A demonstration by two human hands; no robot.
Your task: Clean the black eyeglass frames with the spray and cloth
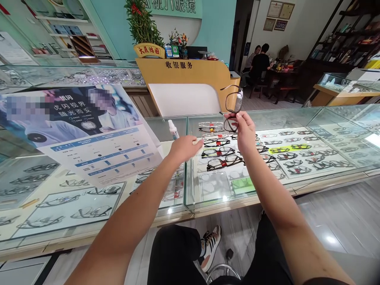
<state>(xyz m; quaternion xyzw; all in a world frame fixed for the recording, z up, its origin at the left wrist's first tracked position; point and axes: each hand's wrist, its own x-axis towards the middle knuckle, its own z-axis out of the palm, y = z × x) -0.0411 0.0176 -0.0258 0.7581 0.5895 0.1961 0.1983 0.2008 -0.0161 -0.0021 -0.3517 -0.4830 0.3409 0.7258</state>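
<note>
A pair of dark-framed eyeglasses (234,102) is raised above the glass display case, tilted so that one lens stands over the other. My right hand (246,132) grips it at the lower lens, fingers closed. Just to the left, my left hand (184,150) hovers over the case with its fingers drawn together; whatever it may hold is too small to make out. Behind that hand stands a small white spray bottle (173,129). Between and below my hands, several dark eyeglasses (225,162) with red tags lie in a column.
The glass display case (166,214) runs across in front of my knees. A printed sign (97,130) stands on its left part. Beyond is a wooden cashier counter (184,71) with plants. Two people (260,59) sit at a table in the back right.
</note>
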